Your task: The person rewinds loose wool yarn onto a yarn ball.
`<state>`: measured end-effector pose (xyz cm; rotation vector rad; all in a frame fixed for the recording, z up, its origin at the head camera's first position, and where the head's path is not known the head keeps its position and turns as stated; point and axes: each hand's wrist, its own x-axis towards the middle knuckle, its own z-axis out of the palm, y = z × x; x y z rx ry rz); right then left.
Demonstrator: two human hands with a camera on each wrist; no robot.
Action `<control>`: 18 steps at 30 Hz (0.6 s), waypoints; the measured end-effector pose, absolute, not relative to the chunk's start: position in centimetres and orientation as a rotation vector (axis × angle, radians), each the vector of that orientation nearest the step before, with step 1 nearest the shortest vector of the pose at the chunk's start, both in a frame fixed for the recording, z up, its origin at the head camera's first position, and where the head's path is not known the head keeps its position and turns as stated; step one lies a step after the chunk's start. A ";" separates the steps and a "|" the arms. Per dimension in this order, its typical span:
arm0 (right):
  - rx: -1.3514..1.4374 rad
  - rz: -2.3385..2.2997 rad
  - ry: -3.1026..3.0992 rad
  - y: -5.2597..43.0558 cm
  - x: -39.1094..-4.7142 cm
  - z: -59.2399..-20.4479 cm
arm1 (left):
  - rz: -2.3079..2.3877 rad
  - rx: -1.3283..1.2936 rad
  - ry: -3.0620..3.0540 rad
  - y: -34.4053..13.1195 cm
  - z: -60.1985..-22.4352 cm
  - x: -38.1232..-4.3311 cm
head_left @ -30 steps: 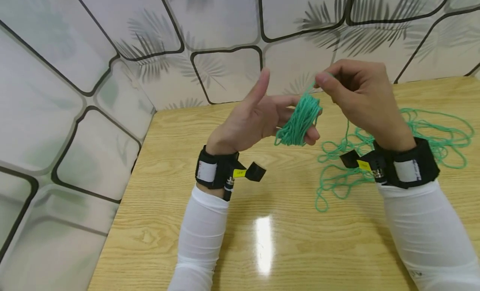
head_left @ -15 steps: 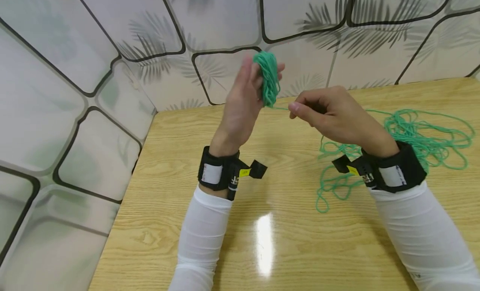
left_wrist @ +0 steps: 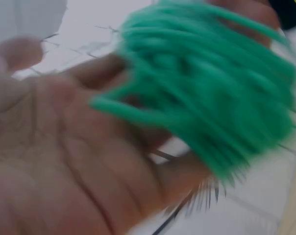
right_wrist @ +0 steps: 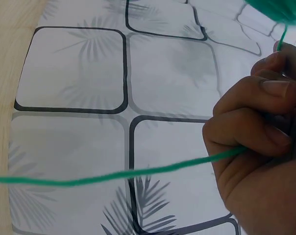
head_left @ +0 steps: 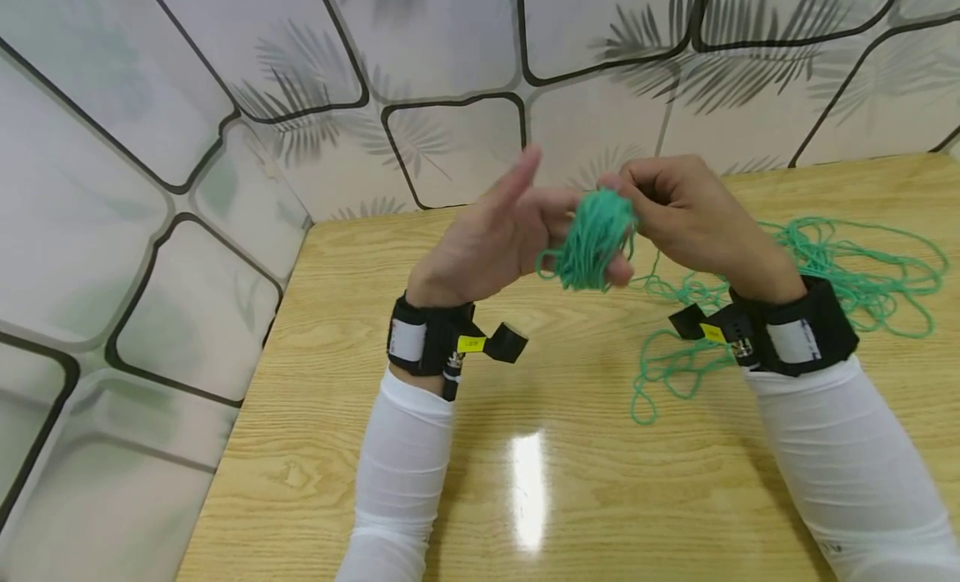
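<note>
Thin green string is wound into a thick bundle (head_left: pixel 594 242) round the fingers of my left hand (head_left: pixel 480 247). The thumb of that hand stands up apart from the string, and its fingers reach out fairly straight. A small loop (left_wrist: pixel 123 110) sticks out of the bundle toward the palm in the left wrist view, which is blurred. Right at the bundle's upper side, my right hand (head_left: pixel 693 219) pinches the string between thumb and forefinger. Its other fingers are curled, and a strand (right_wrist: pixel 177 167) runs out from beneath them in the right wrist view.
A loose tangle of the same string (head_left: pixel 892 269) lies on the wooden table (head_left: pixel 360 449), partly behind my right wrist. Another loose loop (head_left: pixel 645 407) lies nearer. Patterned walls (head_left: pixel 450 148) border the table at the back and left.
The left hand tipped up with the bundle half a second ago and is lowered again now, palm showing. My right hand swung below the bundle, then back up to its top side.
</note>
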<state>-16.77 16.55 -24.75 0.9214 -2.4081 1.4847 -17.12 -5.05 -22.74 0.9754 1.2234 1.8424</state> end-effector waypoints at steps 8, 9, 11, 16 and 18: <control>1.016 1.315 -2.478 15.3 -16.6 -25.2 | 2.551 0.933 0.666 -4.9 -22.6 -18.1; 1.021 1.287 -2.491 15.3 -16.6 -25.1 | 2.601 0.909 0.765 -4.8 -22.6 -18.2; 1.033 1.240 -2.502 15.2 -16.4 -25.0 | 2.620 0.844 1.096 -4.6 -22.7 -18.2; 1.004 1.275 -2.457 15.3 -15.9 -24.5 | 2.126 0.747 1.886 -4.1 -23.0 -18.1; 0.971 1.331 -2.420 15.5 -15.8 -24.3 | 1.889 0.789 1.945 -4.2 -23.1 -18.0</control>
